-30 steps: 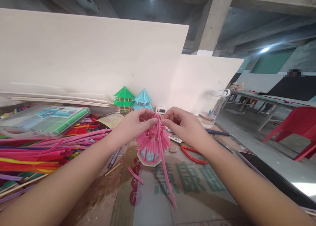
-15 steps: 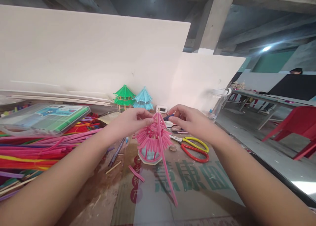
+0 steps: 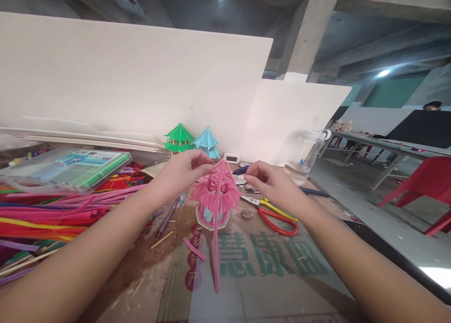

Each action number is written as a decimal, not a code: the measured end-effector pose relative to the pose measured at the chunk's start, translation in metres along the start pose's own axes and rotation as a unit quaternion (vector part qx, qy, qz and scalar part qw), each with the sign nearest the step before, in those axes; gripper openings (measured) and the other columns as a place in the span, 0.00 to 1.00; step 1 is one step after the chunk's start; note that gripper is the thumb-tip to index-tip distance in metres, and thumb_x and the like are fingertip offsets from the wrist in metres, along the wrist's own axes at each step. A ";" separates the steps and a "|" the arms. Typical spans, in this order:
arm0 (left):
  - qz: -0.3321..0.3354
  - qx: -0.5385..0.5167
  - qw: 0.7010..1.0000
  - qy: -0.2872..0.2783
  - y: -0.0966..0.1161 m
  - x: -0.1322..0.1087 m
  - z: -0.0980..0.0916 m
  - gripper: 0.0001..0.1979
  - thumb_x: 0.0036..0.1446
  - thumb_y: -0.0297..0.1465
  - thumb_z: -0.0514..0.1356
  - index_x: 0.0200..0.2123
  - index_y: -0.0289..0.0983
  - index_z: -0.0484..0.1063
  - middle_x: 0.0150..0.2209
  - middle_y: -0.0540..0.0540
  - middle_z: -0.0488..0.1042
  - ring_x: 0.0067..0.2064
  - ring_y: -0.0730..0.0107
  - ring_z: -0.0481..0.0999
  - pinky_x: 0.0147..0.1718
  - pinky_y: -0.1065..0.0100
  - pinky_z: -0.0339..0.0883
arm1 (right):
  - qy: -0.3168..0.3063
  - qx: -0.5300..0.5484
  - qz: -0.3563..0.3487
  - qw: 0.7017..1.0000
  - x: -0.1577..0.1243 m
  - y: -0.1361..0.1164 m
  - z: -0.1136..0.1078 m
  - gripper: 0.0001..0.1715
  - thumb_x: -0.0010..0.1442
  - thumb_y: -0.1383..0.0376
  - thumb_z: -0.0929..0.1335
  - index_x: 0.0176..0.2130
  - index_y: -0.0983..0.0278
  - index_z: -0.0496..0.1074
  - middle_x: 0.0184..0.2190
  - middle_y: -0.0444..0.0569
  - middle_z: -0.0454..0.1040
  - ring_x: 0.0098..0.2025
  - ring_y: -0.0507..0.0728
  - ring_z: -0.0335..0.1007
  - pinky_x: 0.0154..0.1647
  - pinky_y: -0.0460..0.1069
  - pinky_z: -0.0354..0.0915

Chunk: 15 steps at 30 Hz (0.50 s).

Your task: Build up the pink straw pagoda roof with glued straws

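Observation:
A small pink pavilion model (image 3: 216,193) of pipe cleaners, with a tiered fringed roof, stands on a pale base in front of me. From its peak a long pink pipe cleaner (image 3: 216,252) runs down the front and out over the table. At the roof's upper left, my left hand (image 3: 192,170) has thumb and forefinger closed on its edge; the exact contact is partly hidden. My right hand (image 3: 266,179) hovers just right of the roof, apart from it, with fingers loosely bent and nothing visible in them. A short pink piece (image 3: 194,248) lies in front.
Scissors (image 3: 278,219) with red and yellow handles lie at right, near a clear pitcher (image 3: 308,151). Green (image 3: 179,137) and blue (image 3: 207,142) pavilions stand behind, beside a small digital clock (image 3: 231,158). Bundled pipe cleaners (image 3: 70,215) and a plastic case (image 3: 70,168) fill the left.
The pink pavilion has turned and straightened, and its long pipe cleaner has swung left. My right hand has drawn slightly away from the roof; my left stays at its upper left.

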<state>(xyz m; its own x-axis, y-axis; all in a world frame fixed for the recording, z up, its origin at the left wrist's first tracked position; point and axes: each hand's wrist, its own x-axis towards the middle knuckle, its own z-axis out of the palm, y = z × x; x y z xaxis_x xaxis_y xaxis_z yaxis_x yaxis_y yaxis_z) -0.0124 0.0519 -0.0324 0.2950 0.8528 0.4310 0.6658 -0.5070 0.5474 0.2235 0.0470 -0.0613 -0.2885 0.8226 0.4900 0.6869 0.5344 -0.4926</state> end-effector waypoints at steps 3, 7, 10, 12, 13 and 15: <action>0.011 0.046 0.999 0.014 0.008 -0.006 -0.007 0.16 0.54 0.45 0.57 0.35 0.39 0.73 0.37 0.48 0.76 0.39 0.62 0.73 0.38 0.64 0.64 | 0.015 0.007 -0.034 0.999 -0.006 -0.001 0.006 0.10 0.60 0.60 0.63 0.31 0.63 0.68 0.26 0.44 0.72 0.27 0.52 0.64 0.28 0.46 0.59; 0.018 0.044 0.999 -0.023 0.011 -0.009 -0.007 0.24 0.50 0.48 0.60 0.46 0.39 0.69 0.48 0.44 0.72 0.48 0.58 0.71 0.46 0.61 0.64 | 0.006 -0.010 -0.058 0.998 -0.012 -0.010 0.015 0.14 0.62 0.62 0.62 0.31 0.63 0.73 0.28 0.47 0.76 0.31 0.55 0.69 0.32 0.48 0.61; -0.012 0.045 0.997 -0.066 0.008 -0.007 -0.003 0.25 0.50 0.47 0.60 0.46 0.38 0.67 0.48 0.44 0.71 0.48 0.58 0.71 0.45 0.61 0.64 | -0.003 0.007 -0.058 0.998 -0.016 -0.014 0.023 0.16 0.63 0.62 0.62 0.39 0.63 0.77 0.34 0.49 0.80 0.34 0.56 0.73 0.34 0.49 0.63; -0.026 0.046 0.995 -0.085 0.007 -0.006 -0.003 0.24 0.50 0.48 0.59 0.46 0.38 0.67 0.47 0.44 0.71 0.47 0.58 0.71 0.44 0.61 0.65 | 0.003 0.025 -0.052 0.998 -0.018 -0.014 0.029 0.16 0.63 0.62 0.62 0.41 0.62 0.78 0.36 0.49 0.81 0.34 0.57 0.74 0.34 0.48 0.64; -0.026 0.046 0.994 -0.091 0.007 -0.006 -0.003 0.24 0.50 0.48 0.59 0.45 0.38 0.67 0.47 0.45 0.72 0.47 0.58 0.72 0.43 0.61 0.65 | 0.005 0.033 -0.051 0.998 -0.018 -0.013 0.032 0.16 0.63 0.62 0.62 0.41 0.62 0.78 0.36 0.49 0.81 0.34 0.56 0.75 0.34 0.48 0.64; -0.015 0.044 0.994 -0.099 0.008 -0.006 -0.004 0.23 0.50 0.48 0.59 0.43 0.38 0.68 0.45 0.45 0.73 0.46 0.58 0.72 0.44 0.62 0.65 | 0.006 0.043 -0.053 0.998 -0.018 -0.011 0.036 0.15 0.62 0.62 0.63 0.39 0.61 0.79 0.36 0.48 0.81 0.33 0.56 0.75 0.35 0.48 0.65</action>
<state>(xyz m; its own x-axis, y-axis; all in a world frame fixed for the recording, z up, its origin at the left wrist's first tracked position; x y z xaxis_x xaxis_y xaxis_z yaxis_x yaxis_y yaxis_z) -0.0115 0.0422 -0.0277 0.3966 0.8802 0.2606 0.7318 -0.4746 0.4891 0.1967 0.0332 -0.0906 -0.3480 0.7587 0.5508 0.5933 0.6331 -0.4971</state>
